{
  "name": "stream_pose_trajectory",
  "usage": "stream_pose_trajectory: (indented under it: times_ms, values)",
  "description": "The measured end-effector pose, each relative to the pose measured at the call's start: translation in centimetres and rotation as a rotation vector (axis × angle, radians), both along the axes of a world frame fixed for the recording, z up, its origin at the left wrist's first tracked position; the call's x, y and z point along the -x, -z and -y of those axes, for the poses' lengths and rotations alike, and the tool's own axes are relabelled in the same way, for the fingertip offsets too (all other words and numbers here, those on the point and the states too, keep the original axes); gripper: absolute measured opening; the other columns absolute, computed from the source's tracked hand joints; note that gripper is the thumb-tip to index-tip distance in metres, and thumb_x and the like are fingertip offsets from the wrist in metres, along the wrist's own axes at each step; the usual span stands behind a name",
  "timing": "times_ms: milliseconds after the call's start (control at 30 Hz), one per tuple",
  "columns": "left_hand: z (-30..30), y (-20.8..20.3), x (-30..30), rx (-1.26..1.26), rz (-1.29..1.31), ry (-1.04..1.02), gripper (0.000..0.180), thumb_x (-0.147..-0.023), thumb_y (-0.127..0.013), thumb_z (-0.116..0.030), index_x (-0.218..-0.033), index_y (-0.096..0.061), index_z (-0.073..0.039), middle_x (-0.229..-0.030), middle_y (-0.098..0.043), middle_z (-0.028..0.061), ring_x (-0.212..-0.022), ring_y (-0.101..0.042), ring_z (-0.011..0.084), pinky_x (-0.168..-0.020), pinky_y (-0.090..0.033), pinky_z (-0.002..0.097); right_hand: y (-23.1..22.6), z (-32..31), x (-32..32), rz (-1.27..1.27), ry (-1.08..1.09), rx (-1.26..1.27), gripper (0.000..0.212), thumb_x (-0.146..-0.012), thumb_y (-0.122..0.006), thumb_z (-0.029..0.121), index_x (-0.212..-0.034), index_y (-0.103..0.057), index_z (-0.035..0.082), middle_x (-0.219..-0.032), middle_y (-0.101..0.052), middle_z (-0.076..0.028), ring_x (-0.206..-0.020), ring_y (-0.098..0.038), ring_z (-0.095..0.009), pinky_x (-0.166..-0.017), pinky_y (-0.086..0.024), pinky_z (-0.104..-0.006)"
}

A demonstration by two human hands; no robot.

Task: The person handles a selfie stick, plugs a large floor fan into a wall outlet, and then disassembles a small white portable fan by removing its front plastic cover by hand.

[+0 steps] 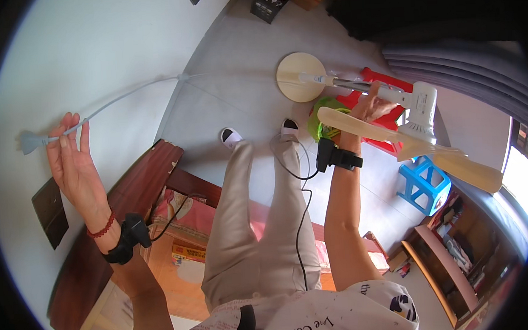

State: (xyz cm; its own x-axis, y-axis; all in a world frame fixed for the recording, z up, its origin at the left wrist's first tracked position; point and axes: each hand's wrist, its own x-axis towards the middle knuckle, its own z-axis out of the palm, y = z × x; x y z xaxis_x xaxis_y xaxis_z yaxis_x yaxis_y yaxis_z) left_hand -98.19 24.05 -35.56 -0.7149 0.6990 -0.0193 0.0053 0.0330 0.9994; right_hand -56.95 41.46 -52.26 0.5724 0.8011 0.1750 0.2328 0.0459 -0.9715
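Observation:
My left hand point(73, 163) is raised beside the white wall, its fingers pinching a pale power plug point(34, 142) where the cord joins it. The cord point(130, 91) curves away from the plug toward the floor on the right. My right hand point(369, 104) is wrapped round the pole of a standing fan point(423, 104), below its white motor housing. The fan leans, its cream blades bare, without a guard in sight. Its round cream base point(300, 73) is on the far side of my right hand. Part of the grip is hidden by a blade.
A dark wall panel point(50, 212) is just below my left hand. Close by run a dark red wooden bed edge point(128, 202) and wooden furniture. Beyond the fan are a red plastic stool point(387, 122), a green basket point(321, 117), a blue stool point(425, 185) and an open cabinet point(443, 275).

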Motion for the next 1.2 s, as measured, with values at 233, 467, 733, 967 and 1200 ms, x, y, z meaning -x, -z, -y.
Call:
stream_pose_trajectory:
  times_ms: [233,467,733,967,1200]
  values:
    - [-4.8,0.8,0.4,0.081,-0.105,-0.001,0.019,-0.090,-0.047,-0.013,-0.105,-0.051,-0.002,-0.112,-0.050,0.0110,-0.102,-0.048,0.0206,-0.098,-0.035,0.0410,7.2,6.4,3.0,0.291,-0.148,0.248,0.060,-0.089,-0.049,0.028,-0.132,-0.024,-0.005,-0.134,-0.026,-0.025,-0.122,-0.032,-0.032,-0.101,-0.024,-0.0377]
    - [-11.1,3.4,-2.7,0.191,-0.135,0.244,0.014,-0.088,-0.052,-0.011,-0.094,-0.059,0.000,-0.090,-0.059,0.0047,-0.082,-0.053,0.0110,-0.081,-0.043,0.0266,-0.7,11.5,13.4,0.153,-0.802,0.543,0.026,-0.088,-0.048,0.016,-0.109,-0.054,0.002,-0.094,-0.055,-0.013,-0.087,-0.054,-0.027,-0.072,-0.044,-0.0318]
    - [-14.5,10.8,-6.4,0.327,-0.131,0.587,0.008,-0.085,-0.050,-0.003,-0.089,-0.057,0.001,-0.087,-0.056,0.0017,-0.081,-0.051,0.0090,-0.074,-0.041,0.0224,-4.7,0.8,22.7,-0.134,-0.737,0.215,0.034,-0.087,-0.048,0.021,-0.113,-0.050,-0.002,-0.106,-0.052,-0.019,-0.091,-0.053,-0.035,-0.074,-0.044,-0.0397]
    - [-15.2,15.9,-6.4,0.523,-0.140,0.600,0.015,-0.084,-0.050,0.000,-0.097,-0.057,0.003,-0.084,-0.058,0.0045,-0.072,-0.052,0.0100,-0.066,-0.043,0.0234,0.8,-1.1,26.0,-0.308,-0.726,0.432,0.024,-0.082,-0.052,0.015,-0.097,-0.054,-0.004,-0.086,-0.057,-0.023,-0.079,-0.055,-0.040,-0.069,-0.043,-0.0403]
    - [-5.1,24.0,-2.8,0.840,-0.304,0.894,0.049,-0.080,-0.059,-0.013,-0.123,-0.039,0.003,-0.109,-0.054,0.0188,-0.084,-0.058,0.0220,-0.074,-0.046,0.0321,5.4,-4.3,24.9,-0.335,-0.385,0.382,0.022,-0.086,-0.049,0.016,-0.098,-0.055,-0.002,-0.069,-0.050,-0.016,-0.060,-0.044,-0.027,-0.061,-0.040,-0.0331]
